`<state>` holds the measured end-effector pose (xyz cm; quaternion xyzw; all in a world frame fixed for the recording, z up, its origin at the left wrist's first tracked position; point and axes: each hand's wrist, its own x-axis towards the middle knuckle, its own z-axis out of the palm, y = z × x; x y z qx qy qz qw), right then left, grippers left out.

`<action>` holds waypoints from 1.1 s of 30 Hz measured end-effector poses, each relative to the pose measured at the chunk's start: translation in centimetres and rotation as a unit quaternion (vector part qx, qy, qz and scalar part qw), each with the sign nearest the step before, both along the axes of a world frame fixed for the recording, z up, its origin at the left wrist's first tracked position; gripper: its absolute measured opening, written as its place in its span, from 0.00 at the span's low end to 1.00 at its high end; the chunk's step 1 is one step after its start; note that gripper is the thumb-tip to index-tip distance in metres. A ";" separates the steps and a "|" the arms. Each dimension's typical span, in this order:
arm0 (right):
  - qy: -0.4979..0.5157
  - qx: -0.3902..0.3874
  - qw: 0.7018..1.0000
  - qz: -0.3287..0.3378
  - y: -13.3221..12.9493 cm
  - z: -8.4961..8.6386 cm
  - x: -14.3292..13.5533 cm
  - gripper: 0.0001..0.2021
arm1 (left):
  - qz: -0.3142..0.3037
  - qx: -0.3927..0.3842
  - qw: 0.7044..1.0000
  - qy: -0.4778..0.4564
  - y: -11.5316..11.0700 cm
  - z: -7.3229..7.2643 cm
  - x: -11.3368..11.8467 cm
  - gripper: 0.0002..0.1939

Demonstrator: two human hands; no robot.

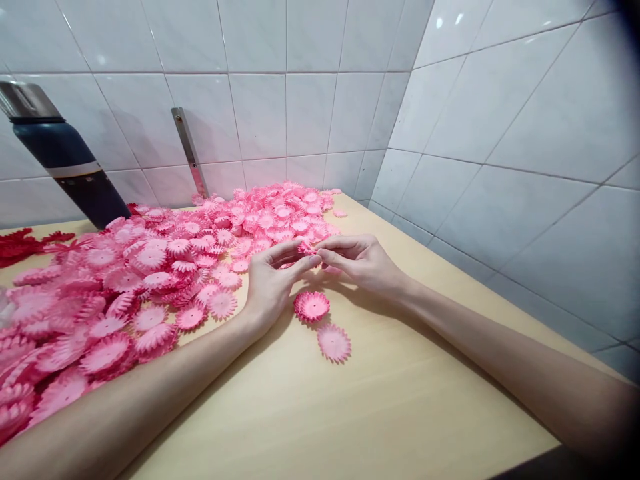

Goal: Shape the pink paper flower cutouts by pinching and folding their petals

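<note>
Between my two hands, over the middle of the table, a small pink flower-petal piece is pinched at the fingertips. My left hand grips it from the left with thumb and fingers closed. From the right, my right hand pinches its other side, so the fingers cover most of it. Just below the hands lies a darker pink ruffled petal disc on the table. Nearer to me, a single light pink petal disc with a notched edge rests flat.
A large heap of pink petal discs spreads over the table's left and back. Behind it lean a dark blue bottle and a metal strip on the tiled wall. Dark red petals lie at far left. The table is pale wood.
</note>
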<state>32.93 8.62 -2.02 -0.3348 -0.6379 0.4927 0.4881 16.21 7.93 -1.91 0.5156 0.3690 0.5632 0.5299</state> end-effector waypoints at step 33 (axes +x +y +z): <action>0.011 -0.019 1.000 -0.006 0.4 -0.1 0.2 0.12 | 0.077 0.211 0.954 0.199 -0.6 -0.1 -0.2 0.13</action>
